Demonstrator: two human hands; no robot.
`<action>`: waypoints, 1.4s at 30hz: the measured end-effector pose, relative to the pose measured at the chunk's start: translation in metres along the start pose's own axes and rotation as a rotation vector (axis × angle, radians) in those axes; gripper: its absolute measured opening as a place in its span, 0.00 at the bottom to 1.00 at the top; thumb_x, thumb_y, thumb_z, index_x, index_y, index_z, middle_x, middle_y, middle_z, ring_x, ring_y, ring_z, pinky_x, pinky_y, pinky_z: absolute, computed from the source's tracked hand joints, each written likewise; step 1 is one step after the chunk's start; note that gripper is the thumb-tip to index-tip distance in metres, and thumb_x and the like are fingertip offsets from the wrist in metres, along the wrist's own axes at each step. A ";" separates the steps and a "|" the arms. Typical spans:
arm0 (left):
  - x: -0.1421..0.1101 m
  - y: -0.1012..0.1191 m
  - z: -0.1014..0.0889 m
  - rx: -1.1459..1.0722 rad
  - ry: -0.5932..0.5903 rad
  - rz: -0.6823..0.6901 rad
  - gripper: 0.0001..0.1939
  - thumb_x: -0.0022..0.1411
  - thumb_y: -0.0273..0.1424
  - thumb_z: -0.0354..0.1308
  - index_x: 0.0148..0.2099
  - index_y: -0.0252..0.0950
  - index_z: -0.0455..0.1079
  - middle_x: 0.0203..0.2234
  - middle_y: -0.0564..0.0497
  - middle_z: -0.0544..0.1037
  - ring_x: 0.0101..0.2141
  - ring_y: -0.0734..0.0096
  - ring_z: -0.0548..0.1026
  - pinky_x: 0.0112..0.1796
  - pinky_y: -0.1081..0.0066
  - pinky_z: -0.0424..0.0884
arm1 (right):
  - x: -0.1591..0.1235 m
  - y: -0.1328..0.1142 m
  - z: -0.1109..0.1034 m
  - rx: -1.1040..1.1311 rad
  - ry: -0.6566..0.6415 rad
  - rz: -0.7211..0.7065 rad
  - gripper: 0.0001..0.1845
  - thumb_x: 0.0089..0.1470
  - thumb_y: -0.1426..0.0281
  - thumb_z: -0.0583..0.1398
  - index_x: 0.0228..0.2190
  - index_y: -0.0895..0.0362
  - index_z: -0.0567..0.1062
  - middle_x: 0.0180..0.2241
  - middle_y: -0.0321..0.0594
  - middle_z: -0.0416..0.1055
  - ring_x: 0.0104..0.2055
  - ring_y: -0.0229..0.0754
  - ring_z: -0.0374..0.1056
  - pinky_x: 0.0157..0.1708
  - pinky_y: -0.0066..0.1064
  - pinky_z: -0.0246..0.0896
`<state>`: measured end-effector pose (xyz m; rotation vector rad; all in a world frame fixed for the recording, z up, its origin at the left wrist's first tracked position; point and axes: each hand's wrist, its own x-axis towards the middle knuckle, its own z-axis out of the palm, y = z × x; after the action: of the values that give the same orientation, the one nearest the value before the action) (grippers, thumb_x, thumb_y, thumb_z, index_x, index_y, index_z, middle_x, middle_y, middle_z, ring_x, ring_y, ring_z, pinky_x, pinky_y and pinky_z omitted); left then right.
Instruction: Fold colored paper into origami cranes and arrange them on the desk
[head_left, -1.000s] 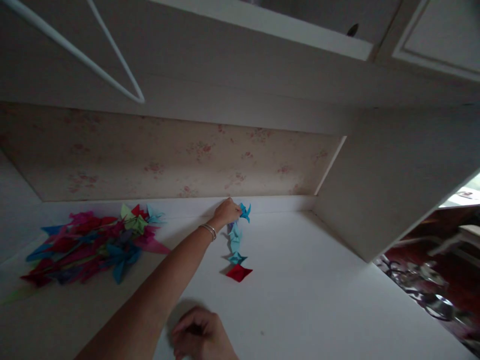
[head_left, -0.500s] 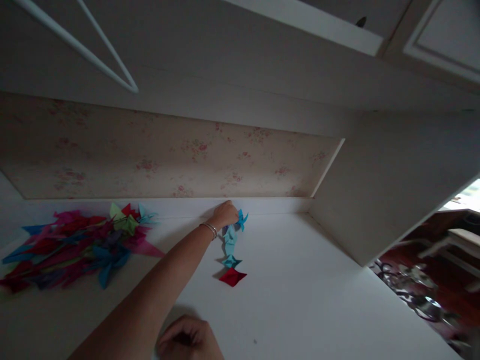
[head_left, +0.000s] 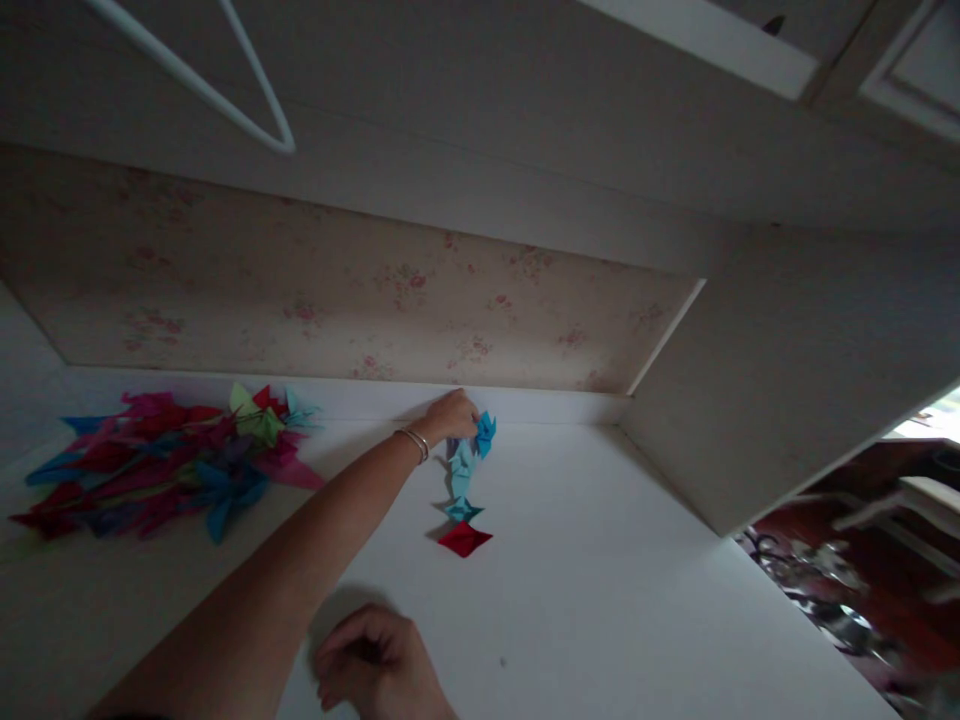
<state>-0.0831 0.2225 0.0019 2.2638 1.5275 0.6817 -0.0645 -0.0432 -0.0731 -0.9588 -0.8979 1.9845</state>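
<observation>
Far left: heap of folded paper pieces (head_left: 165, 462) on the surface (head_left: 592, 560), near the back ledge (head_left: 544, 405), probably to keep the front free. Right hand (head_left: 375, 660), low centre: loosely curled, nothing seen in it; can't tell if fingertips meet. Left hand (head_left: 451, 413): fingertips at the blue piece (head_left: 486, 434), row's (head_left: 461, 470) far end; can't tell if clamped. Red piece (head_left: 465, 540) nearest, likely lined up to stay separate. Right: open room to side panel (head_left: 787, 370); surface edge slants off front-right.

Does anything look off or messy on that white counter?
A small dark speck marks the white counter near the right hand, cause unclear. The origami pile at left looks jumbled, unlike the tidier origami row. Nothing looks spilled.
</observation>
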 end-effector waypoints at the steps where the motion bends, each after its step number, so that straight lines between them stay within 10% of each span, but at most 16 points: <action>1: -0.002 0.001 -0.005 0.005 -0.004 0.006 0.16 0.38 0.23 0.59 0.33 0.35 0.80 0.31 0.46 0.79 0.37 0.62 0.73 0.39 0.72 0.66 | -0.001 -0.001 0.000 0.000 -0.004 -0.002 0.13 0.25 0.67 0.71 0.18 0.60 0.76 0.16 0.36 0.69 0.17 0.34 0.61 0.20 0.28 0.57; 6: -0.037 0.005 -0.041 0.021 0.028 0.013 0.17 0.46 0.25 0.55 0.38 0.35 0.80 0.34 0.47 0.78 0.35 0.64 0.73 0.38 0.72 0.66 | -0.007 -0.004 -0.001 -0.026 -0.011 -0.037 0.10 0.30 0.69 0.69 0.20 0.60 0.78 0.17 0.36 0.69 0.19 0.34 0.61 0.22 0.28 0.56; 11: -0.132 -0.002 -0.069 -0.039 0.127 -0.012 0.14 0.52 0.25 0.52 0.36 0.38 0.78 0.32 0.49 0.75 0.34 0.69 0.72 0.39 0.73 0.66 | -0.017 -0.009 0.002 -0.100 -0.029 -0.103 0.05 0.35 0.73 0.66 0.22 0.59 0.78 0.19 0.36 0.70 0.23 0.35 0.62 0.25 0.27 0.55; 22: -0.346 -0.025 -0.050 -0.573 0.086 -0.432 0.11 0.50 0.28 0.51 0.33 0.35 0.73 0.19 0.57 0.63 0.23 0.73 0.63 0.25 0.74 0.56 | -0.028 -0.004 0.005 -0.234 -0.009 -0.173 0.06 0.40 0.70 0.65 0.25 0.59 0.78 0.22 0.36 0.69 0.25 0.36 0.59 0.28 0.28 0.52; 42: -0.393 -0.038 -0.061 -0.806 0.220 -0.460 0.07 0.47 0.28 0.48 0.28 0.37 0.67 0.20 0.57 0.60 0.24 0.73 0.59 0.27 0.73 0.54 | -0.025 -0.010 0.039 -0.447 0.104 -0.204 0.11 0.43 0.64 0.65 0.28 0.59 0.78 0.23 0.39 0.70 0.27 0.40 0.64 0.29 0.32 0.56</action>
<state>-0.2684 -0.1275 -0.0475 1.2323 1.4253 1.1578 -0.0827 -0.0699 -0.0380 -1.1500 -1.3553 1.5764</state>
